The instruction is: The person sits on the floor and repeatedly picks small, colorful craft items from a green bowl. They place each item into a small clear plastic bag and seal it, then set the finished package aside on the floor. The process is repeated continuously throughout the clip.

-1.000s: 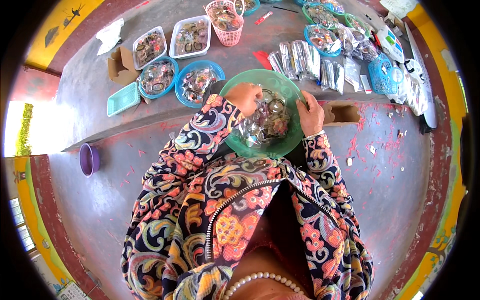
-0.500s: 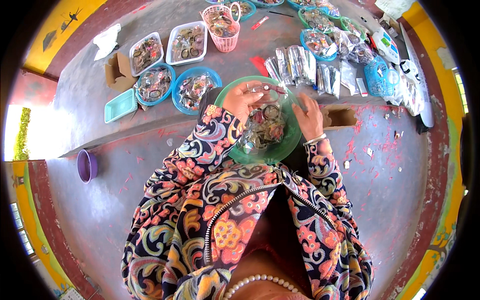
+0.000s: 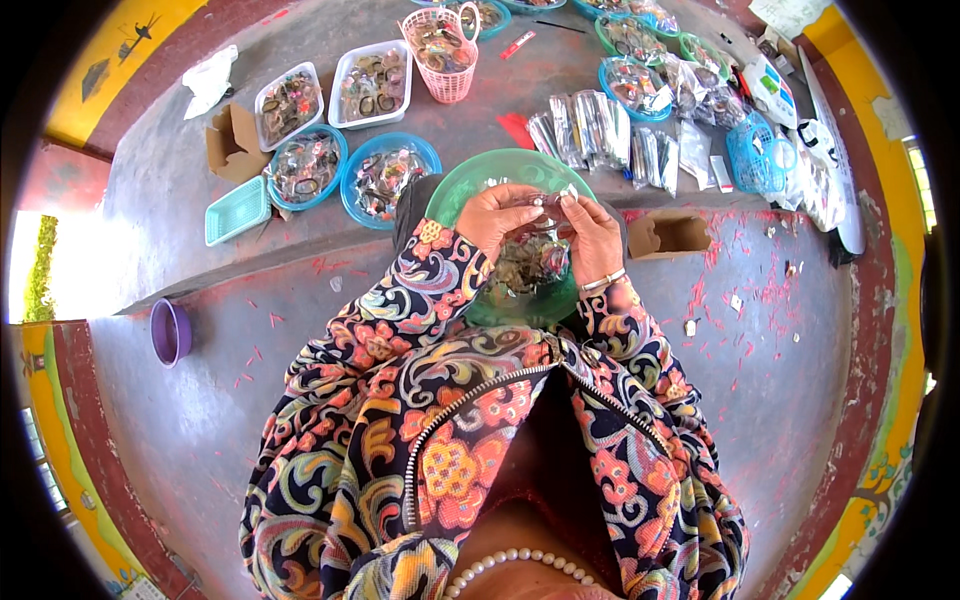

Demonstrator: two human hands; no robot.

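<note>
Over a green plastic basin (image 3: 462, 182) at my lap, both my hands hold a reddish-brown bracelet in a clear bag (image 3: 552, 213). My left hand (image 3: 497, 217) pinches its left end between thumb and fingers. On the other end my right hand (image 3: 596, 235) is closed, thumb and fingertips together. Inside the basin, below my hands, lies a heap of small bagged trinkets (image 3: 530, 262), partly covered by my fingers. The bag's detail is small and partly hidden.
Beyond stand blue basins (image 3: 390, 222), white trays (image 3: 405, 105) and a pink basket (image 3: 455, 88) of bagged pieces. Packets of long thin items (image 3: 590, 130) lie right of centre. A cardboard box (image 3: 670, 235) sits right of the basin, a purple tub (image 3: 171, 332) left on the floor.
My right hand has moved left from the basin's right rim and closed on the bagged bracelet. My left hand keeps hold, now slightly lower.
</note>
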